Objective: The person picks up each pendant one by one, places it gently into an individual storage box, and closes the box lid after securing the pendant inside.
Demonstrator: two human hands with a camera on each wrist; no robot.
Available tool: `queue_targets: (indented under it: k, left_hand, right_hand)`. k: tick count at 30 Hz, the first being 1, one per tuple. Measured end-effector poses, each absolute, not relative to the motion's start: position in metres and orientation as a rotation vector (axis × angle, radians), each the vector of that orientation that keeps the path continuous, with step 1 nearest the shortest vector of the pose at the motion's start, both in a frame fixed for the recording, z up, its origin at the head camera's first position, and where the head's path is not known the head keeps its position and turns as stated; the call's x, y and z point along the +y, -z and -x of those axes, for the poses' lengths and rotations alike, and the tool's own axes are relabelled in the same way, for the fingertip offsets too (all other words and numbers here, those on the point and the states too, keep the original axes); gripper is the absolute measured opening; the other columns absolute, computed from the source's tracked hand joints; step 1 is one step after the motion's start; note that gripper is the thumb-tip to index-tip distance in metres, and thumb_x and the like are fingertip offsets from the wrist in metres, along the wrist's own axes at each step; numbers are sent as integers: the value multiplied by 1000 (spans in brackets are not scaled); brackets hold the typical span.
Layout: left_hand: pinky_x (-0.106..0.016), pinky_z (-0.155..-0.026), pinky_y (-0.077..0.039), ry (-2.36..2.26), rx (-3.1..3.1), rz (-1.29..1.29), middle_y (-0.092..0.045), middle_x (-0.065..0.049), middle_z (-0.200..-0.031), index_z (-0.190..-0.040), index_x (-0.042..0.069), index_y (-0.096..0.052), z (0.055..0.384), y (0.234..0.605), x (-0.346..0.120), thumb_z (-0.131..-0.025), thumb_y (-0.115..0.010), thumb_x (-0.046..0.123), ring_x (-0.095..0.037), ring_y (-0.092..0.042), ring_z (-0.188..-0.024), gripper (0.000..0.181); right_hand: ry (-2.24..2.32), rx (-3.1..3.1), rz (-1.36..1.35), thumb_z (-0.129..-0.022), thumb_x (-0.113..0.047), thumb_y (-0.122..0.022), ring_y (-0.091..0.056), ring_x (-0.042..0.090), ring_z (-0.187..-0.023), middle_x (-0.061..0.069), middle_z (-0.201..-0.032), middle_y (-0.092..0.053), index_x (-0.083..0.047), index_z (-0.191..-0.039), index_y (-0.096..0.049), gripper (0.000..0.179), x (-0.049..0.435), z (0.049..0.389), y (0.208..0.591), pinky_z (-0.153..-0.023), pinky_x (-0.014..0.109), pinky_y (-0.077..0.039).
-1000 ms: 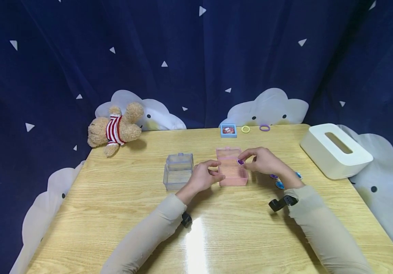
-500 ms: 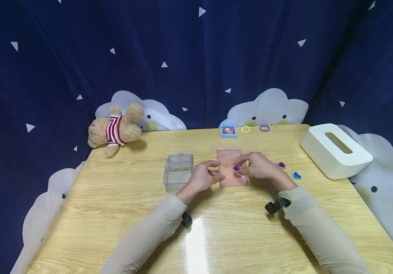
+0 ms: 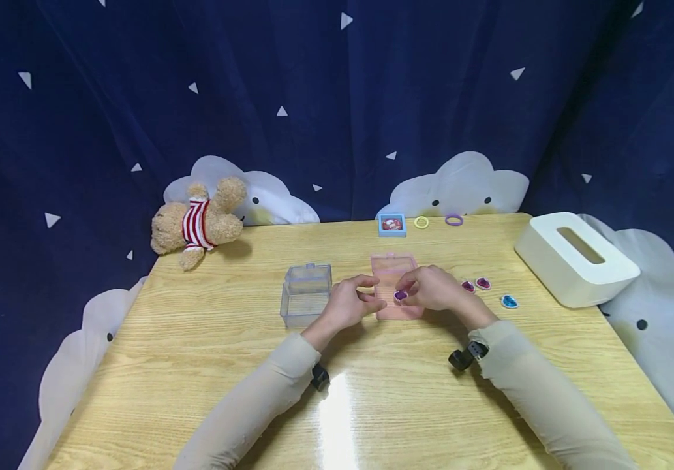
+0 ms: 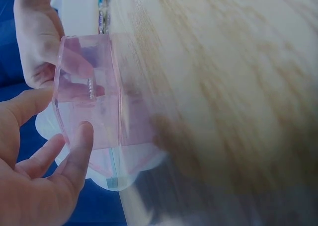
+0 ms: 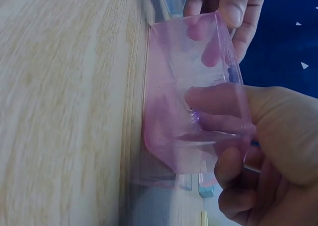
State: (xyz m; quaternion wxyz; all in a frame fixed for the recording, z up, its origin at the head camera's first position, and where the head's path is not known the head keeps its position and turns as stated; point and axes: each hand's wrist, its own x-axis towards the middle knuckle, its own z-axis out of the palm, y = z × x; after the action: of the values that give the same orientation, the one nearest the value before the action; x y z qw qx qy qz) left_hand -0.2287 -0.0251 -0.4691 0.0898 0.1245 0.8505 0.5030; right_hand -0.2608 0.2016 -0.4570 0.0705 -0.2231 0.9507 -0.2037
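Note:
Inside the open pink see-through box (image 3: 400,312), my right hand (image 3: 433,288) pinches a purple gem (image 3: 400,296) with a pale beaded edge. The right wrist view shows those fingertips and the gem (image 5: 194,117) low in the box, seen through its wall. My left hand (image 3: 351,303) rests its fingers and thumb, spread apart, against the outside of the box's left wall. To the right of the right hand lie two magenta gems (image 3: 483,283) and a blue gem (image 3: 509,301) on the table.
An open grey-blue clear box (image 3: 306,303) stands left of the pink one. Along the back edge lie a small blue frame (image 3: 392,224), a yellow ring (image 3: 421,222) and a purple ring (image 3: 454,220). A teddy bear (image 3: 196,222) and a white tissue box (image 3: 574,258) flank the table.
My right hand has moved left and down into the pink box with the purple gem, uncovering gems on the table. The left hand has stayed at the box's side.

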Motion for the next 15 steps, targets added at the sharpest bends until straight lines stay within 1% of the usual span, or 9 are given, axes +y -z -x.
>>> queue_targets:
  k: [7, 13, 15]
  left_hand:
    - [-23, -67, -59, -1501, 2523, -371, -69, -11, -128, -131, 8, -64, 228, 467, -25, -82, -82, 20, -19, -75, -91, 53]
    - [-22, -66, -59, -1509, 2528, -376, -71, -13, -124, -130, 7, -64, 228, 468, -26, -82, -83, 20, -20, -76, -91, 54]
    - [-22, -66, -59, -1510, 2530, -376, -71, -12, -124, -130, 7, -64, 228, 469, -26, -81, -83, 19, -20, -76, -92, 54]
  right_hand:
    - [564, 2896, 714, -75, -28, -85, -71, 18, -86, -7, -93, -78, -24, -96, -79, 22, 200, 261, 458, -83, 42, -55]
    - [523, 2926, 701, -71, -26, -87, -69, 15, -80, -7, -88, -78, -23, -93, -80, 23, 198, 262, 457, -78, 41, -56]
    - [501, 2918, 686, -72, -28, -87, -69, 17, -82, -7, -91, -78, -25, -93, -80, 22, 197, 262, 456, -79, 42, -56]
